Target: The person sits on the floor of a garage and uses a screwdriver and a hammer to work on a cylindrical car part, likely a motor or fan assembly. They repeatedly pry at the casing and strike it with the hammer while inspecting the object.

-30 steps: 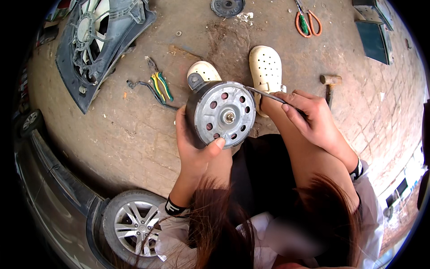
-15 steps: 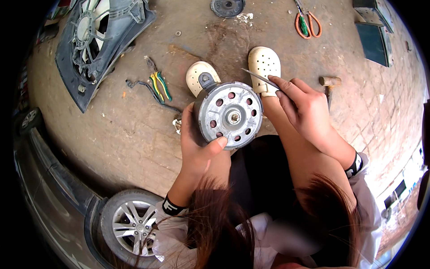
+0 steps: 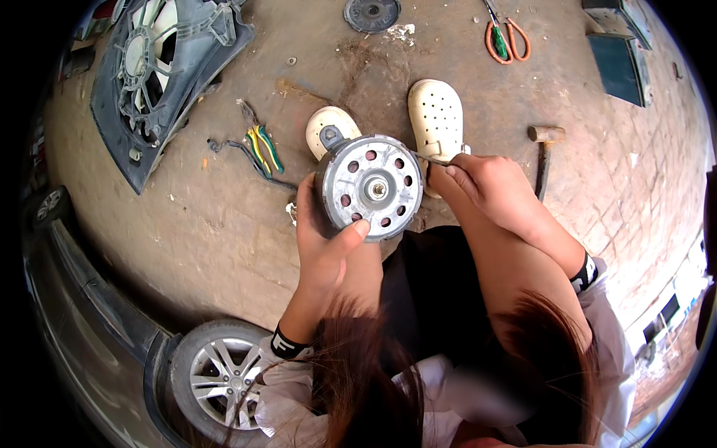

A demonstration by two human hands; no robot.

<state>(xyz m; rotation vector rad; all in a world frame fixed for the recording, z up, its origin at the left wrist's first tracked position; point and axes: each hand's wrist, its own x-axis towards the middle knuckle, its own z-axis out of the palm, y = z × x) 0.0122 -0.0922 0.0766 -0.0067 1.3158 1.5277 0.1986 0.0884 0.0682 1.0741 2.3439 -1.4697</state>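
A round silver-grey electric fan motor [image 3: 392, 207], with holes ringing its face and a short shaft at its centre, is tilted up toward me. My left hand [image 3: 323, 243] grips it from the left, thumb over the lower rim and fingers hidden behind. Pinched in my right hand [image 3: 502, 187] is a thin grey metal tool [image 3: 432, 159]; its handle is covered by my fingers. The tool's tip meets the motor's upper right rim, though whether it goes under the edge I cannot tell. A dark cable [image 3: 280, 181] lies left of the motor.
On the ground lie pliers [image 3: 261, 145], a hammer [image 3: 544, 153], orange-handled scissors [image 3: 515, 41] with a green-handled tool, and a round dark disc [image 3: 372, 13]. A fan shroud [image 3: 123, 131] rests far left. A car wheel [image 3: 224, 381] stands near left; dark boxes [image 3: 616, 63] are far right.
My right hand has come down and left, bringing the tool's tip from above the motor's right side onto its rim. The motor has shifted slightly left in the view.
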